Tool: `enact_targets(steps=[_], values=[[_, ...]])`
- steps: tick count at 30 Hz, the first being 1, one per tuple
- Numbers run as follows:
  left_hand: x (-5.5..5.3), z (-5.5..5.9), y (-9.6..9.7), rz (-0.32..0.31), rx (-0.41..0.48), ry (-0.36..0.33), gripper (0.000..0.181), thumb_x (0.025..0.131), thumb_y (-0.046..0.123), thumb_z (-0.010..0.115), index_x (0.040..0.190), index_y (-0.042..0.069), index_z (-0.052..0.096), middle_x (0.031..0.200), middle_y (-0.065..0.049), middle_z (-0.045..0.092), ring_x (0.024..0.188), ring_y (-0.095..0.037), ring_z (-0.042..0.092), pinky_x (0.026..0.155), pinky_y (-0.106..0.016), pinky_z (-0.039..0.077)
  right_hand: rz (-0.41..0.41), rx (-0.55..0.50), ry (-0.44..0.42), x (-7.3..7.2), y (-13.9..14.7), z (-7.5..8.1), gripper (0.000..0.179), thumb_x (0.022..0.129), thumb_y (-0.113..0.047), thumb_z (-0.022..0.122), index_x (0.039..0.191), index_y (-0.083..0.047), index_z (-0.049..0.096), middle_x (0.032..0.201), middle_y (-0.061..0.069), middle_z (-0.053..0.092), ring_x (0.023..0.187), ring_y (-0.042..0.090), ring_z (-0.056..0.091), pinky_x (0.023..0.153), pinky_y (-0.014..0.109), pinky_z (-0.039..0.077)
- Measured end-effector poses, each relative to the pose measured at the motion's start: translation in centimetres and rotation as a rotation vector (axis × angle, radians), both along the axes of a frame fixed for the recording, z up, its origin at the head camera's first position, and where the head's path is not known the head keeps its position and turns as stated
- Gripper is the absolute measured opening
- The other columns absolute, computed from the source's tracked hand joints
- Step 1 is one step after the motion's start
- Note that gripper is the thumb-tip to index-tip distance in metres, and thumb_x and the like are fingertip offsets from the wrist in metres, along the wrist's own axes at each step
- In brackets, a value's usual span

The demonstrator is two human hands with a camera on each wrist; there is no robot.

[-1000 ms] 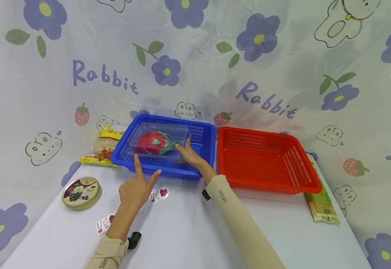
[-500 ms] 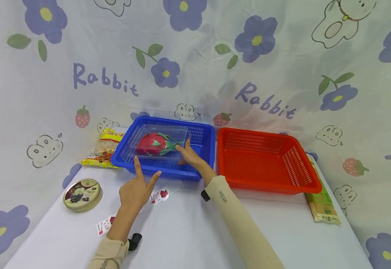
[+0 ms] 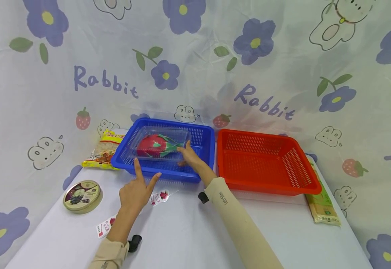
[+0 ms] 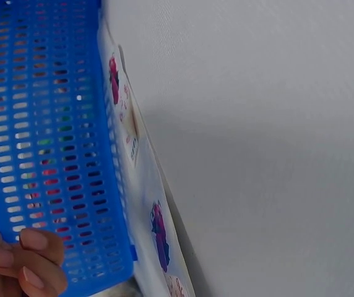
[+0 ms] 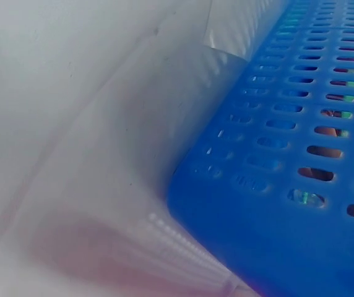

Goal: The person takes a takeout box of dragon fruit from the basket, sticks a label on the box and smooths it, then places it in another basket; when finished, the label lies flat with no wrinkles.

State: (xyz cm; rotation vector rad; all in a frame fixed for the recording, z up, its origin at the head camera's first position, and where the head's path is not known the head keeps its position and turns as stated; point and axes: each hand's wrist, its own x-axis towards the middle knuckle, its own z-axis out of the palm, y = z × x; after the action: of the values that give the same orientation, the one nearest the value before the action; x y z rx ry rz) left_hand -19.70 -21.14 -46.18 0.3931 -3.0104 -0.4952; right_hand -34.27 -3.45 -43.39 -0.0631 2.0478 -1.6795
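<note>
A clear plastic box (image 3: pixel 138 149) with a red and green dragon fruit (image 3: pixel 153 145) inside sits tilted in the blue basket (image 3: pixel 205 149). My right hand (image 3: pixel 193 158) pinches the box's right end, thumb on top and fingers lower down inside the basket. My left hand (image 3: pixel 135 192) is at the basket's front wall, index finger stretched to the box's front left corner and thumb pointing out to the right. Its other fingers (image 4: pixel 41 247) curl in beside the perforated wall in the left wrist view. In the right wrist view, the basket wall (image 5: pixel 276 229) hides most of the right hand.
A red basket (image 3: pixel 269 186) stands right of the blue one, with a green and yellow packet (image 3: pixel 323 209) beside it. A yellow food bag (image 3: pixel 102 151) and a round tin (image 3: pixel 82 196) lie left. Dragon fruit labels (image 3: pixel 159 197) lie in front on the white table.
The head view has tilted up slightly, so the baskets sit a little lower in it. Both hands and the box keep nearly the same places.
</note>
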Motion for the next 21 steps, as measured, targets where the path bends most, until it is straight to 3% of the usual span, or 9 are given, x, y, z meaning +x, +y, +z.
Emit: enact_targets(steps=[5, 8, 12, 15, 21], values=[[0.03, -0.06, 0.03, 0.000, 0.005, -0.012, 0.109, 0.090, 0.082, 0.023, 0.155, 0.007, -0.021, 0.052, -0.008, 0.046, 0.044, -0.021, 0.044, 0.042, -0.031, 0.031, -0.029, -0.058, -0.019, 0.27, 0.16, 0.31, 0.080, 0.105, -0.027, 0.044, 0.158, -0.014, -0.015, 0.164, 0.021, 0.014, 0.064, 0.021, 0.060, 0.093, 0.047, 0.053], [0.01, -0.09, 0.04, 0.004, 0.002, -0.012, 0.108, 0.090, 0.082, 0.023, 0.154, 0.008, -0.023, 0.052, -0.008, 0.045, 0.044, -0.021, 0.044, 0.042, -0.031, 0.031, -0.033, -0.073, -0.032, 0.44, 0.22, 0.47, 0.080, 0.105, -0.026, 0.044, 0.158, -0.015, -0.014, 0.163, 0.021, 0.017, 0.067, 0.025, 0.062, 0.092, 0.047, 0.053], [0.04, -0.13, 0.03, 0.004, 0.001, -0.004, 0.109, 0.089, 0.083, 0.021, 0.155, 0.008, -0.022, 0.052, -0.009, 0.046, 0.045, -0.022, 0.045, 0.042, -0.032, 0.031, -0.041, -0.081, -0.044, 0.65, 0.28, 0.58, 0.078, 0.105, -0.026, 0.043, 0.158, -0.015, -0.014, 0.163, 0.020, 0.020, 0.091, 0.042, 0.066, 0.092, 0.046, 0.054], [0.08, -0.20, 0.01, 0.001, 0.004, 0.004, 0.110, 0.089, 0.084, 0.021, 0.155, 0.007, -0.021, 0.052, -0.009, 0.046, 0.045, -0.022, 0.045, 0.042, -0.032, 0.032, -0.048, -0.091, -0.047, 0.71, 0.39, 0.55, 0.078, 0.106, -0.026, 0.042, 0.158, -0.015, -0.014, 0.163, 0.019, 0.018, 0.100, 0.046, 0.065, 0.092, 0.047, 0.054], [0.15, -0.28, -0.04, 0.006, 0.011, 0.006, 0.110, 0.089, 0.084, 0.022, 0.155, 0.008, -0.022, 0.052, -0.009, 0.046, 0.045, -0.022, 0.044, 0.042, -0.032, 0.031, -0.055, -0.109, -0.064, 0.85, 0.54, 0.58, 0.078, 0.106, -0.026, 0.043, 0.158, -0.016, -0.013, 0.165, 0.018, 0.012, 0.077, 0.031, 0.065, 0.096, 0.051, 0.051]])
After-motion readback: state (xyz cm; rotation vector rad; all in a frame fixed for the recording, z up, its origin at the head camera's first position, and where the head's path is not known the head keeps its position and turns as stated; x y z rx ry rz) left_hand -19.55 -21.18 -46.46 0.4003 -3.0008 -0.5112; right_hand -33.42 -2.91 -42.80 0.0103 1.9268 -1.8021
